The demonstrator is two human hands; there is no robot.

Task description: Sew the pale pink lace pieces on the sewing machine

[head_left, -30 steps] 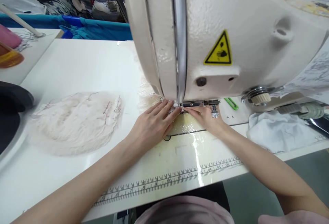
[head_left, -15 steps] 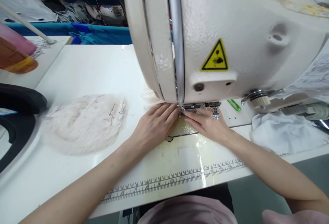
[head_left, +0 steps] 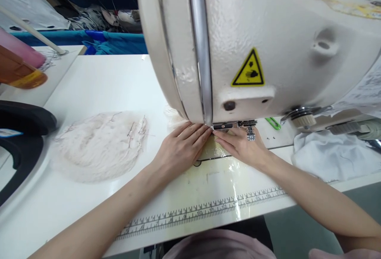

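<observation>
Under the head of a white sewing machine (head_left: pixel 253 45), both hands are close to the presser foot (head_left: pixel 212 127). My left hand (head_left: pixel 183 142) lies flat, its fingers stretched side by side toward the needle area. A pale, thin piece of fabric (head_left: pixel 174 117) shows just beyond those fingers, partly behind the machine head. On the other side, my right hand (head_left: pixel 245 144) has its thumb and forefinger drawn together beside the foot. What they pinch is too small to make out, and the machine hides the other fingertips in part.
A sheer pale lace piece (head_left: pixel 101 144) lies at left. Green thread snips (head_left: pixel 273 123) and white cloth (head_left: pixel 336 156) are at right. A printed ruler strip (head_left: pixel 205 211) runs along the front edge. A black curved object (head_left: pixel 24 144) and thread cones (head_left: pixel 24 66) stand far left.
My left fingers have shifted slightly right, nearer the presser foot. The right hand stays almost in place. The whole view has moved down a little.
</observation>
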